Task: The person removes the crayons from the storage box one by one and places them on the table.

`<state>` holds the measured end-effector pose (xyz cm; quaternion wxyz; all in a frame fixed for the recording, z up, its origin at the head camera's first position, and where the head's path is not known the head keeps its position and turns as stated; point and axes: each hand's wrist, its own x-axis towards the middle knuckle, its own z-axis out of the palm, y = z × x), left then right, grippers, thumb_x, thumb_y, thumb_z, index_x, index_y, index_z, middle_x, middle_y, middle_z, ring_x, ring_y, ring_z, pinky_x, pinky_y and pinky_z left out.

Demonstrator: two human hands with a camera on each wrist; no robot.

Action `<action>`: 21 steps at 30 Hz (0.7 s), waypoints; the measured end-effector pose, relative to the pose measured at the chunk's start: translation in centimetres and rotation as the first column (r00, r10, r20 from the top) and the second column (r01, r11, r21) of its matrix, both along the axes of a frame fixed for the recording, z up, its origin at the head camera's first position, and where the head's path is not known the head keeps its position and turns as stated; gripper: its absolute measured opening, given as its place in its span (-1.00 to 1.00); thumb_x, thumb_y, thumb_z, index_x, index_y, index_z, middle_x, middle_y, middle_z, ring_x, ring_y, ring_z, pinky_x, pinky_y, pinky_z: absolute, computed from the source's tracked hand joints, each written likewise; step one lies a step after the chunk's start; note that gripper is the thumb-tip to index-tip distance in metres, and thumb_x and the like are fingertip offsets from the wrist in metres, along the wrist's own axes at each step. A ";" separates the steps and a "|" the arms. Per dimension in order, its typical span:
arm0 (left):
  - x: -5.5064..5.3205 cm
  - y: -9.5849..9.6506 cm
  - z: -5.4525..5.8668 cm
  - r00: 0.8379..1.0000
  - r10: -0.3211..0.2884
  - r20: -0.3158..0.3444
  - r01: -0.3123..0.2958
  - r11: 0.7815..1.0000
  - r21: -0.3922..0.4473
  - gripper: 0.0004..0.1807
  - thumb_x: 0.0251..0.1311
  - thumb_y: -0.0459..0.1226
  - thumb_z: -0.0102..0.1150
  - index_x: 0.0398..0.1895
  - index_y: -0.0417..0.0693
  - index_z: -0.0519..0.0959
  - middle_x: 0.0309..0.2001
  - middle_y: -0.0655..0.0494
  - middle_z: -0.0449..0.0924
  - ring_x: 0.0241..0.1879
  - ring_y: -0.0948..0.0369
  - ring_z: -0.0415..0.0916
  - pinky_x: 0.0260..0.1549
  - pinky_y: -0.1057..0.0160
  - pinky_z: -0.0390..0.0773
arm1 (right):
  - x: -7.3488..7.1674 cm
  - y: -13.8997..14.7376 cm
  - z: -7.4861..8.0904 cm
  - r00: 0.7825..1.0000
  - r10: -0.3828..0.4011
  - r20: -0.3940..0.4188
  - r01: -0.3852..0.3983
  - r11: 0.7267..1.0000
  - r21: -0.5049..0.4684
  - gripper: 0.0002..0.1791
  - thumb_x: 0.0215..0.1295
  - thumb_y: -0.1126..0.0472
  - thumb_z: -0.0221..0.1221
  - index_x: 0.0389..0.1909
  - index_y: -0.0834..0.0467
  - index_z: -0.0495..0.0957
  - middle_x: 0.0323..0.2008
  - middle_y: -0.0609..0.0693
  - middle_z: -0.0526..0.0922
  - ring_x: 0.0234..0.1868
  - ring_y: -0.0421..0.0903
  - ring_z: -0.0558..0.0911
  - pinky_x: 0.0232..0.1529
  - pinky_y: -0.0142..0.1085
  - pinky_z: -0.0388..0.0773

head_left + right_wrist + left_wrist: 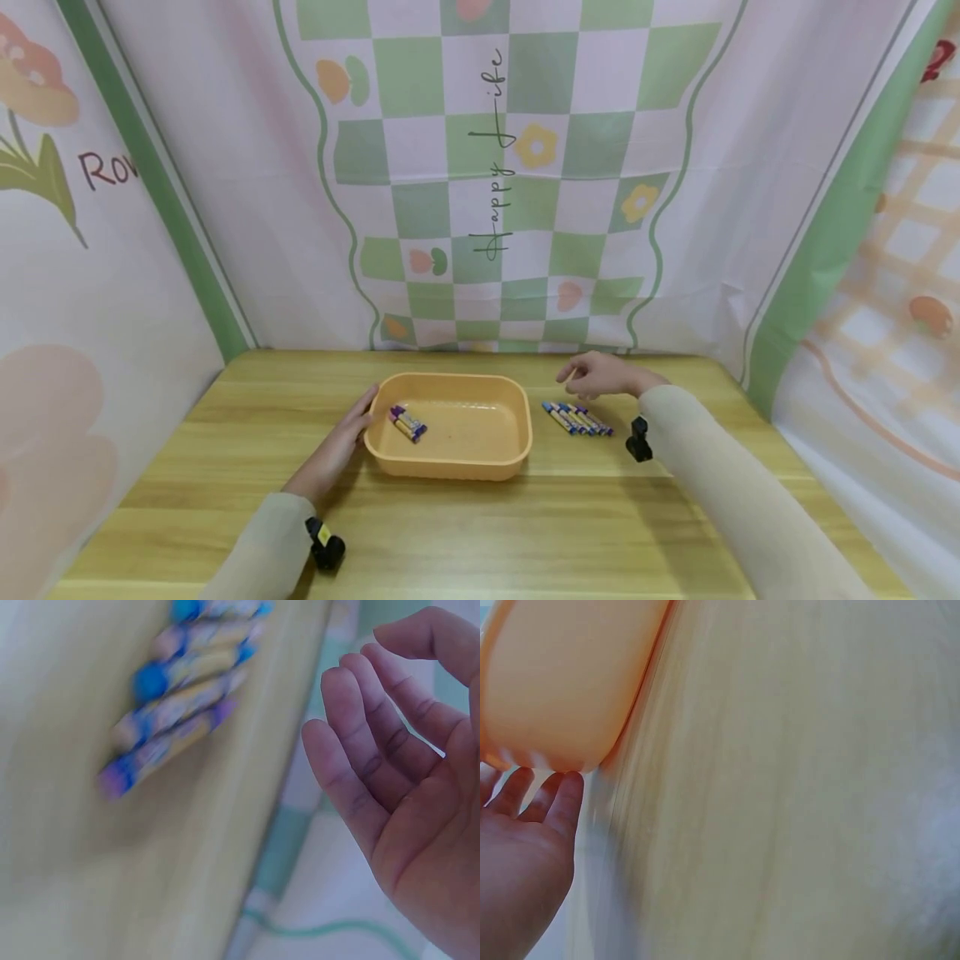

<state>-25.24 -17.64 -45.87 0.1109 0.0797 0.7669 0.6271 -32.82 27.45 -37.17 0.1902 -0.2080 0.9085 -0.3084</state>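
A peach plastic basin (447,470) sits in the middle of the table. My left hand (339,443) rests at its left end; in the left wrist view, fairly straight fingertips (568,787) touch the basin's outer wall. A few crayons (407,424), with purple ends, lie together at the left on the basin's floor. To the right of the basin, several crayons (577,419) with blue and purple ends are lined up side by side on the wood. Just beyond that row hovers my right hand (602,374), its fingers loosely bent and holding nothing.
The wooden table (465,533) ends at the back against a checkered green and white curtain (498,208). Printed fabric also hangs at the left and right sides. A small black device (639,440) is worn on each wrist.
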 end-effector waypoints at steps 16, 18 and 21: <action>-0.1 0.0 0.1 1.000 -0.002 -0.006 0.002 1.000 0.013 -0.36 0.57 -0.16 -0.37 0.64 0.11 -0.17 0.62 0.11 -0.29 0.55 0.03 -0.23 0.46 -0.06 -0.05 | -1.5 -12.3 3.4 0.977 0.213 -0.035 -0.211 0.977 0.033 -0.60 0.36 0.19 0.17 0.16 0.26 0.56 -0.16 0.04 0.69 -0.15 -0.02 0.66 -0.08 -0.15 0.63; -0.1 0.0 0.1 1.000 -0.003 -0.009 0.004 1.000 0.016 -0.36 0.57 -0.17 -0.38 0.64 0.09 -0.18 0.62 0.10 -0.30 0.55 0.02 -0.24 0.46 -0.06 -0.05 | -1.5 -13.8 3.4 0.974 0.226 -0.032 -0.224 0.973 0.057 -0.62 0.38 0.17 0.18 0.16 0.20 0.58 -0.16 -0.01 0.68 -0.14 -0.06 0.66 -0.08 -0.18 0.63; 0.0 0.0 0.1 1.000 -0.008 -0.014 0.008 1.000 0.016 -0.35 0.57 -0.18 -0.38 0.64 0.08 -0.19 0.62 0.07 -0.32 0.55 0.00 -0.25 0.45 -0.07 -0.05 | -1.4 -15.9 3.0 0.970 0.241 -0.030 -0.238 0.968 0.086 -0.65 0.39 0.13 0.20 0.15 0.13 0.60 -0.17 -0.08 0.67 -0.16 -0.11 0.67 -0.10 -0.24 0.62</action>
